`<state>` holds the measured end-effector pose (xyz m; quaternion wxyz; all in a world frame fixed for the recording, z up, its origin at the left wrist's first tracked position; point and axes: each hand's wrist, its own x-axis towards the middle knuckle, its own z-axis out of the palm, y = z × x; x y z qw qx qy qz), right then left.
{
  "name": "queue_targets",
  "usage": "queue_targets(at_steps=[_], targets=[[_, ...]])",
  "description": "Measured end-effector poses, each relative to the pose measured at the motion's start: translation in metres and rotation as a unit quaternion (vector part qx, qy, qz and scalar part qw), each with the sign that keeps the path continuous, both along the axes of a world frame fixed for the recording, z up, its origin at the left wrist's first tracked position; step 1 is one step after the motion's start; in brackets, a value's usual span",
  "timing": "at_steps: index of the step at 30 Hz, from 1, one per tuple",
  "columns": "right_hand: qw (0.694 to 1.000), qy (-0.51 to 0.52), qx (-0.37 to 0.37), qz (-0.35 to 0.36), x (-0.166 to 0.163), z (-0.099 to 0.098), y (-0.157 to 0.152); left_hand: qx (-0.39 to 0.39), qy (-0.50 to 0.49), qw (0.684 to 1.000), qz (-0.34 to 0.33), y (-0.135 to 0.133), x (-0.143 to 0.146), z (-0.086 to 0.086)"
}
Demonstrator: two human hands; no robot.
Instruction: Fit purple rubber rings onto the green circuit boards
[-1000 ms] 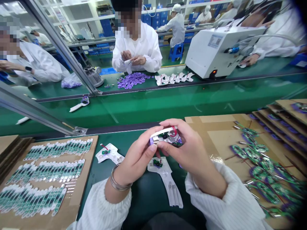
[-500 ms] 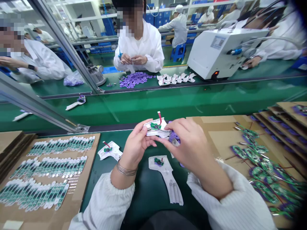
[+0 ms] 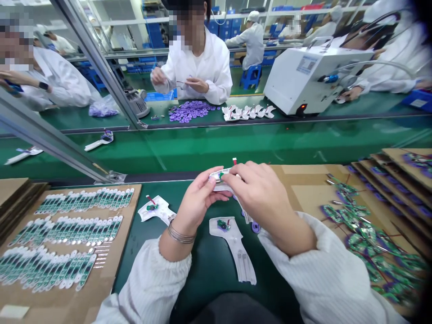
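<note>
Above the bench, my left hand (image 3: pixel 192 204) grips the near-left edge of a white plastic housing half (image 3: pixel 223 186), thumb on its rim. The fingers of my right hand (image 3: pixel 261 191) are closed on the same housing and press at the small green circuit board (image 3: pixel 221 176) inside it. A red wire with a white plug (image 3: pixel 235 161) stands up behind those fingers, which hide much of the inside. Below my hands lies a second white housing (image 3: pixel 232 243) with a small board in it. A third housing (image 3: pixel 155 209) rests beside my left wrist. A purple ring (image 3: pixel 255 227) lies under my right hand.
Cardboard at left (image 3: pixel 130 216) bears rows of narrow green boards. Wired boards (image 3: pixel 362 225) lie heaped on cardboard at right, beside stacked cardboard layers (image 3: pixel 388 180). Ahead runs a green conveyor (image 3: pixel 189 150) carrying white parts. Co-workers in white coats and a white machine (image 3: pixel 300 81) are beyond.
My right fingers have moved left, onto the board in the housing. Purple parts formerly beside them are now mostly hidden. White parts on the conveyor have shifted left. The co-worker opposite has spread their hands.
</note>
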<state>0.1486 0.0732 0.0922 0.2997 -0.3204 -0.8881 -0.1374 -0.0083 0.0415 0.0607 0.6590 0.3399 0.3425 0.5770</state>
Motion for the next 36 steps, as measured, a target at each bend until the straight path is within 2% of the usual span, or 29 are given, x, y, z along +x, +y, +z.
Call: queue_targets(at_steps=[5,10,14,17,20,25,36], targets=[[0.988,0.128,-0.068,0.059,-0.001,0.007,-0.005,0.075,0.082,0.994,0.001,-0.01,0.003,0.009],[0.969,0.23,-0.066,0.068,-0.002,0.002,-0.015,0.118,0.179,0.977,0.002,-0.023,0.004,0.016],[0.966,0.239,-0.067,0.078,-0.003,-0.001,-0.026,0.148,0.262,0.953,0.041,-0.031,0.007,0.02],[0.966,0.234,-0.073,0.078,0.0,0.002,-0.028,0.157,0.275,0.948,0.02,-0.034,0.007,0.024],[0.961,0.243,-0.118,0.062,0.006,0.007,-0.026,0.166,0.27,0.948,-0.025,-0.034,0.005,0.028],[0.95,0.264,-0.153,0.069,0.008,0.009,-0.023,0.171,0.295,0.94,0.001,-0.03,0.003,0.026],[0.961,0.24,-0.107,0.087,0.01,0.009,-0.029,0.206,0.367,0.907,0.003,-0.03,-0.004,0.028]])
